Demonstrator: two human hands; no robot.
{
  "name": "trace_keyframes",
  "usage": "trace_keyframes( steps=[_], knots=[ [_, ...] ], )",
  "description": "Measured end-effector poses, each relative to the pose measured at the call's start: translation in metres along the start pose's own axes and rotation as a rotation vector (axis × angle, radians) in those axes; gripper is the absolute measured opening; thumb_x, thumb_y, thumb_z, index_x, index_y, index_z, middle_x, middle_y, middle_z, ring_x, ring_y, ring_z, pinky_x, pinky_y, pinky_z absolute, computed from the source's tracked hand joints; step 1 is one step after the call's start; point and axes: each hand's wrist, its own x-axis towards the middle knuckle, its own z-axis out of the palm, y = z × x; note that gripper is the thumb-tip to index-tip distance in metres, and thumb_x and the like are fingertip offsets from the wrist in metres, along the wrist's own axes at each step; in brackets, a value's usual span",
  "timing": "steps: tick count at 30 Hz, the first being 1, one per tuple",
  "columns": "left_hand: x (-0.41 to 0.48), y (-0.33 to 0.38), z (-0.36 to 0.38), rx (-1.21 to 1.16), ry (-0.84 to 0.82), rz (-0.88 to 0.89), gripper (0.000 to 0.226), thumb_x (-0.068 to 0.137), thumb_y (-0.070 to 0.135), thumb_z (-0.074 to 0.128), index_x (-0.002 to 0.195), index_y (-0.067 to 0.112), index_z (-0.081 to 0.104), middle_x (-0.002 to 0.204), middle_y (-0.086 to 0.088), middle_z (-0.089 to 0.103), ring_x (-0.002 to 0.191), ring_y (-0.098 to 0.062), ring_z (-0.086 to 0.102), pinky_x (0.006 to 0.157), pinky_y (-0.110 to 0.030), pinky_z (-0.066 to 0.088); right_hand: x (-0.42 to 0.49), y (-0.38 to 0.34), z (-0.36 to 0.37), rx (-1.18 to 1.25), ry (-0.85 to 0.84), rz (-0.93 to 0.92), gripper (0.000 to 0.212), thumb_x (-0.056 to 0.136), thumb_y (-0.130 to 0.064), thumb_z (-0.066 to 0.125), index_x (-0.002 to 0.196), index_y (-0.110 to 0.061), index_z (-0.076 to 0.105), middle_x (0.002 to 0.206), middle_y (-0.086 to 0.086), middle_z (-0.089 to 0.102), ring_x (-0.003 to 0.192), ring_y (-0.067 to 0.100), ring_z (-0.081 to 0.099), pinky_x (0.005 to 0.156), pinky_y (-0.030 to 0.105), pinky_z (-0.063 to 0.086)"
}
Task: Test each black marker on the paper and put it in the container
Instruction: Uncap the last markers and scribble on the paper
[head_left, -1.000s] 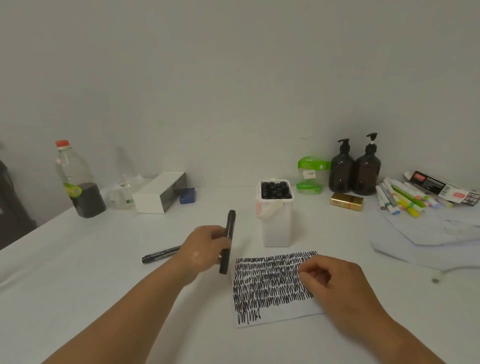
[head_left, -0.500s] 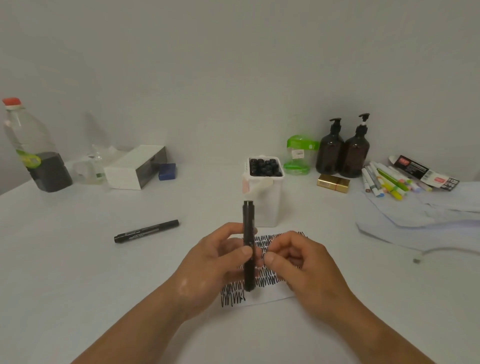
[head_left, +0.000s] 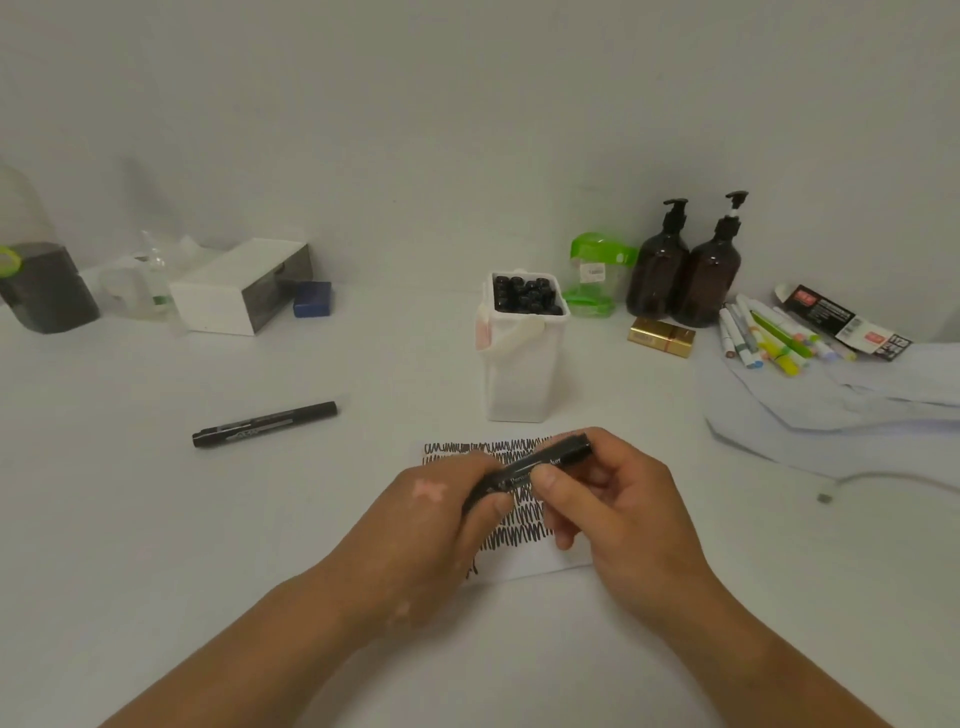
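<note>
Both hands hold one black marker almost level above the scribbled paper. My left hand grips its lower left end and my right hand pinches its upper right part; whether the cap is on cannot be told. Behind the paper stands the white container, its top filled with several black markers. A second black marker lies loose on the table to the left.
At the back left are a dark bottle, a white box and a blue block. At the back right stand two brown pump bottles, a green-lidded jar, a gold box, coloured markers and loose sheets.
The marker went from upright in my left hand alone to nearly level, held by both hands over the paper. My right hand left the paper and took the marker's upper part.
</note>
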Motion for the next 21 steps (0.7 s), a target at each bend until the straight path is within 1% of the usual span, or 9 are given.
trace_keyframes(
  steps=[3, 7, 8, 11, 13, 14, 15, 18, 21],
  knots=[
    [-0.0010, -0.0022, 0.0029, 0.033, -0.036, 0.003, 0.015, 0.102, 0.033, 0.048, 0.105, 0.021, 0.058, 0.077, 0.012, 0.056, 0.067, -0.008, 0.047, 0.060, -0.019, 0.037, -0.0004, -0.0020, 0.0017, 0.045, -0.035, 0.013, 0.006, 0.083, -0.018, 0.068, 0.088, -0.021, 0.072, 0.063, 0.009, 0.064, 0.055, 0.022, 0.056, 0.054, 0.033, 0.052],
    [-0.0023, -0.0005, 0.0079, 0.049, -0.030, 0.066, 0.019, 0.103, 0.040, 0.043, 0.101, 0.025, 0.054, 0.067, 0.021, 0.048, 0.062, 0.001, 0.048, 0.057, -0.013, 0.034, -0.0026, -0.0030, 0.0067, 0.087, -0.069, 0.080, 0.009, 0.081, -0.027, 0.073, 0.088, -0.022, 0.074, 0.060, 0.004, 0.065, 0.051, 0.017, 0.056, 0.054, 0.030, 0.053],
    [-0.0026, -0.0006, 0.0089, 0.046, -0.031, 0.077, 0.020, 0.103, 0.042, 0.042, 0.099, 0.025, 0.053, 0.066, 0.019, 0.048, 0.060, -0.001, 0.048, 0.056, -0.014, 0.035, -0.0030, -0.0029, 0.0075, 0.090, -0.071, 0.087, 0.007, 0.082, -0.026, 0.073, 0.086, -0.021, 0.074, 0.060, 0.003, 0.065, 0.051, 0.017, 0.056, 0.054, 0.029, 0.053],
    [-0.0034, -0.0006, 0.0101, 0.042, -0.029, 0.093, 0.020, 0.103, 0.047, 0.041, 0.100, 0.030, 0.051, 0.067, 0.016, 0.049, 0.057, -0.010, 0.045, 0.057, -0.032, 0.042, -0.0031, -0.0043, 0.0073, 0.119, -0.076, 0.101, 0.005, 0.082, -0.023, 0.071, 0.084, -0.019, 0.074, 0.063, 0.008, 0.067, 0.053, 0.017, 0.058, 0.054, 0.028, 0.053],
    [-0.0040, 0.0027, 0.0077, 0.035, -0.018, 0.124, 0.011, 0.101, 0.048, 0.042, 0.108, 0.040, 0.046, 0.065, 0.027, 0.052, 0.055, 0.000, 0.047, 0.055, -0.021, 0.037, -0.0032, -0.0059, 0.0057, 0.155, -0.094, 0.108, 0.005, 0.083, -0.021, 0.071, 0.084, -0.018, 0.075, 0.067, 0.012, 0.069, 0.054, 0.018, 0.058, 0.055, 0.029, 0.054],
    [-0.0040, 0.0052, 0.0058, 0.046, -0.016, 0.136, 0.012, 0.101, 0.048, 0.043, 0.112, 0.045, 0.041, 0.066, 0.036, 0.052, 0.055, 0.007, 0.047, 0.054, -0.013, 0.033, -0.0033, -0.0064, 0.0044, 0.166, -0.104, 0.110, 0.005, 0.083, -0.020, 0.070, 0.085, -0.018, 0.075, 0.069, 0.013, 0.069, 0.055, 0.019, 0.059, 0.055, 0.029, 0.054],
    [-0.0039, 0.0058, 0.0050, 0.052, -0.018, 0.136, 0.015, 0.100, 0.050, 0.043, 0.114, 0.046, 0.041, 0.067, 0.041, 0.051, 0.055, 0.009, 0.047, 0.054, -0.011, 0.032, -0.0034, -0.0065, 0.0030, 0.168, -0.114, 0.108, 0.006, 0.084, -0.019, 0.070, 0.087, -0.018, 0.076, 0.070, 0.013, 0.070, 0.056, 0.020, 0.060, 0.056, 0.030, 0.054],
    [-0.0032, 0.0020, 0.0045, 0.031, -0.024, 0.117, 0.025, 0.098, 0.057, 0.042, 0.107, 0.037, 0.054, 0.062, 0.029, 0.052, 0.054, 0.001, 0.046, 0.055, -0.020, 0.035, -0.0049, -0.0064, 0.0004, 0.153, -0.135, 0.093, 0.007, 0.082, -0.019, 0.074, 0.089, -0.018, 0.074, 0.071, 0.012, 0.070, 0.057, 0.021, 0.061, 0.058, 0.031, 0.055],
    [-0.0027, 0.0030, 0.0042, 0.035, -0.034, 0.156, 0.021, 0.100, 0.052, 0.047, 0.108, 0.035, 0.057, 0.067, 0.034, 0.053, 0.054, 0.005, 0.046, 0.054, -0.009, 0.030, -0.0061, -0.0046, 0.0016, 0.058, -0.123, 0.089, 0.019, 0.071, -0.032, 0.081, 0.084, -0.022, 0.070, 0.067, 0.007, 0.067, 0.053, 0.021, 0.058, 0.055, 0.031, 0.053]
  ],
)
